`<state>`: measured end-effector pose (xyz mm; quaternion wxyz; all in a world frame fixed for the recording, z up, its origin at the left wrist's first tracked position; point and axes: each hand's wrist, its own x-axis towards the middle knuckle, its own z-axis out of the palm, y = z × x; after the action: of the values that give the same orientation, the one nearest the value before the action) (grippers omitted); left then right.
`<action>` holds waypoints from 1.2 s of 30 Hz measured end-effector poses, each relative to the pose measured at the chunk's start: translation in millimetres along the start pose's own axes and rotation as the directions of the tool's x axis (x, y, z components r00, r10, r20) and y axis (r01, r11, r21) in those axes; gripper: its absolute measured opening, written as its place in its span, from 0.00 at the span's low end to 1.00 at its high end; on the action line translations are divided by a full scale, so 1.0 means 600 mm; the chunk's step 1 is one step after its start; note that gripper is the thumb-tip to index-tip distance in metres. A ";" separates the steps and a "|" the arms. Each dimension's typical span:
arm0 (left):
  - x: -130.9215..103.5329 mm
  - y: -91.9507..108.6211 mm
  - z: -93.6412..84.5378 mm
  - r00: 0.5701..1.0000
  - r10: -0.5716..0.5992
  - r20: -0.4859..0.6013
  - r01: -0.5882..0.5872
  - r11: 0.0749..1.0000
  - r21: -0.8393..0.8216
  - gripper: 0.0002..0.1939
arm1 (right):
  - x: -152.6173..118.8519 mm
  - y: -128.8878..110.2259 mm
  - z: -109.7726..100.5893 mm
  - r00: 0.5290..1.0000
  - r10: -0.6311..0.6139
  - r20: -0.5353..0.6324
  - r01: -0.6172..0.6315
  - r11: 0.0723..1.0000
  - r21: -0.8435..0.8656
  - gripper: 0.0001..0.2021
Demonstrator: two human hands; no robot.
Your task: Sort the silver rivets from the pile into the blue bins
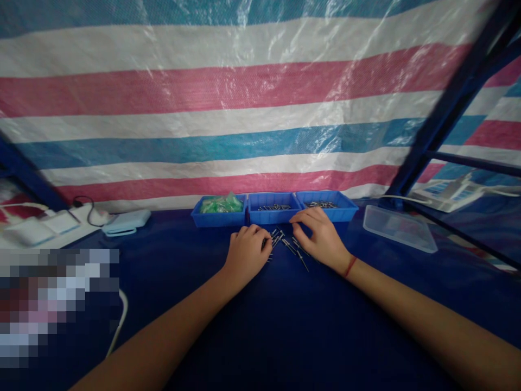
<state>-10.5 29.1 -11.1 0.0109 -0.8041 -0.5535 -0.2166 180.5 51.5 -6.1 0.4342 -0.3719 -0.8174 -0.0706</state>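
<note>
A small pile of pop rivets [288, 246], thin metal pins with wider heads, lies on the dark blue table between my hands. My left hand [247, 251] rests at the pile's left side, its fingers curled round several rivets whose ends poke out by the fingertips. My right hand [321, 237] is over the right side of the pile, thumb and forefinger bent close together at the front of the bins. What its fingertips hold, if anything, is too small to make out. Behind the hands, the middle blue bin [271, 217] and the right blue bin [345, 210] contain more rivets.
The left blue bin [217, 220] holds green plastic packaging [222, 203]. A clear plastic lid [399, 228] lies at the right. Leftward are a light blue case [127, 221] and a white power strip [61, 224]. Striped sheeting [244, 125] hangs behind the table.
</note>
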 end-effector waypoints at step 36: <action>0.007 -0.009 0.009 0.973 0.039 -0.226 -0.135 0.894 -0.426 0.07 | -0.001 -0.036 0.013 0.957 0.271 0.108 -0.291 0.854 0.431 0.06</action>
<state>-12.3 36.0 -15.7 -0.1021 -0.7823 -0.4494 -0.4191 161.2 39.3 -6.8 0.4949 -0.3802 -0.7581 0.1890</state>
